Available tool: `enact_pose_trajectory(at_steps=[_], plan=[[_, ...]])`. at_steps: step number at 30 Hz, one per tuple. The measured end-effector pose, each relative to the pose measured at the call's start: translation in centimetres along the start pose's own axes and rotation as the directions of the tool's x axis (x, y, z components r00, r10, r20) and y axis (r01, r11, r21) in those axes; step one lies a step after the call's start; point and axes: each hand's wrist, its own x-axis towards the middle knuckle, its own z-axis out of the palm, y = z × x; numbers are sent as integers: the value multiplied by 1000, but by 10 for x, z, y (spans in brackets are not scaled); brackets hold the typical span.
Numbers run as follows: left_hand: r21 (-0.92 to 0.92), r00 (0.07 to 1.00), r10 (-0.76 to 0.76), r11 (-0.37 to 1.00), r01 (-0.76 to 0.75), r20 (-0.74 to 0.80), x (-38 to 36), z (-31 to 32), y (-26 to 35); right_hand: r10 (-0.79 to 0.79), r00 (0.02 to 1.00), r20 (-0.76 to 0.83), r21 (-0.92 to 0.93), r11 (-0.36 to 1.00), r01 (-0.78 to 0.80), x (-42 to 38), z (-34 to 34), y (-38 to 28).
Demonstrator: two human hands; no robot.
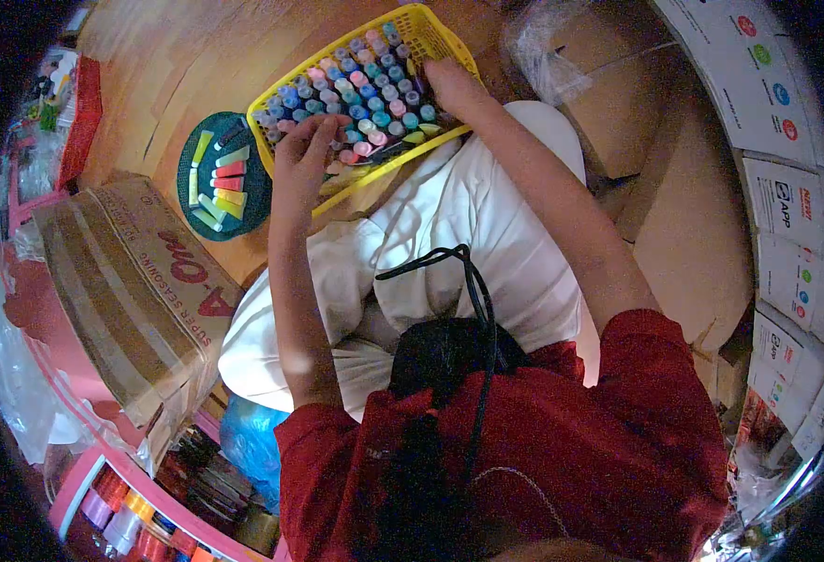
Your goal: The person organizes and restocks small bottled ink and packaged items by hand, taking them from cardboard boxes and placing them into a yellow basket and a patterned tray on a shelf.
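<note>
A yellow plastic basket (268,91) stands tilted in front of my lap, packed with upright small capped tubes (367,92) in blue, teal, pink, grey and white. My left hand (305,150) is at its near left side, thumb and fingers apart over the caps at the edge. Inside the right end, my right hand (456,91) has its fingers curled together beside the outermost tubes; what they hold, if anything, is hidden. Left of the basket, a dark green round mat (191,161) carries several yellow, red and pale tubes (230,184) lying flat.
A taped cardboard box (140,281) stands at my left, near a blue plastic bag (251,440) and a pink-rimmed container of spools (121,525). White printed boxes (782,206) line the right side. Brown cardboard (683,225) and clear plastic wrap (548,56) lie on the wooden floor (163,56).
</note>
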Motion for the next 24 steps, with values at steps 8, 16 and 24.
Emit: enact_pose_trajectory(at_steps=[8,16,24], plan=[[-35,987,160,986,-161,-34,6,-7,-26,-9,1000,-5,14,1000,9,6,13,14],[-28,984,129,991,-133,-126,-2,-29,-39,67,975,214,-50,997,-57,6,-14,3],[83,963,174,984,-160,-208,3,-65,-68,25,993,114,-32,999,-21,-6,-22,9]])
